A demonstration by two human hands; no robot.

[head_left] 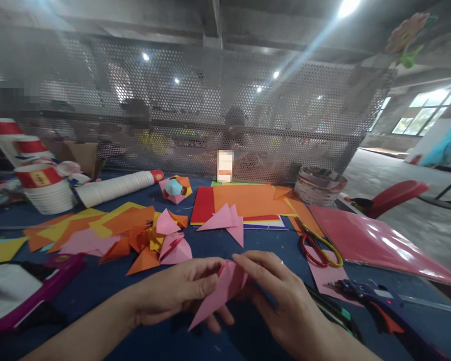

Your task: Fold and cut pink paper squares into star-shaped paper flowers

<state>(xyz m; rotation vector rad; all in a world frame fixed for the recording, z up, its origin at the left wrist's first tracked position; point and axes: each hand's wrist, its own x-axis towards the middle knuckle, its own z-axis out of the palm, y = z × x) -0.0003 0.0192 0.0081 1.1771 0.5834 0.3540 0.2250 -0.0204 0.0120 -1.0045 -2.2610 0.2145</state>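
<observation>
Fingers grasp a folded pink paper piece [229, 288] at the near middle

Left hand [175, 288]: the thumb presses on the paper's left face, and other fingertips show beneath it. Right hand [287, 291]: the index fingertip touches the top edge, and the remaining fingers curl at the right side, partly hidden. One sharp corner of the piece points near and left, above the blue tabletop [263, 240].

Just beyond the hands lie pink paper triangles [221, 218], overlapping, with an orange sheet [244, 200] farther off. To the left sits a pile of folded orange, yellow and pink pieces [176, 248]; far left stand stacked paper cups [48, 193]. On the right, scissors [325, 240] rest partly on a pink sheet [334, 283], and a glue gun [379, 298] lies nearer.
</observation>
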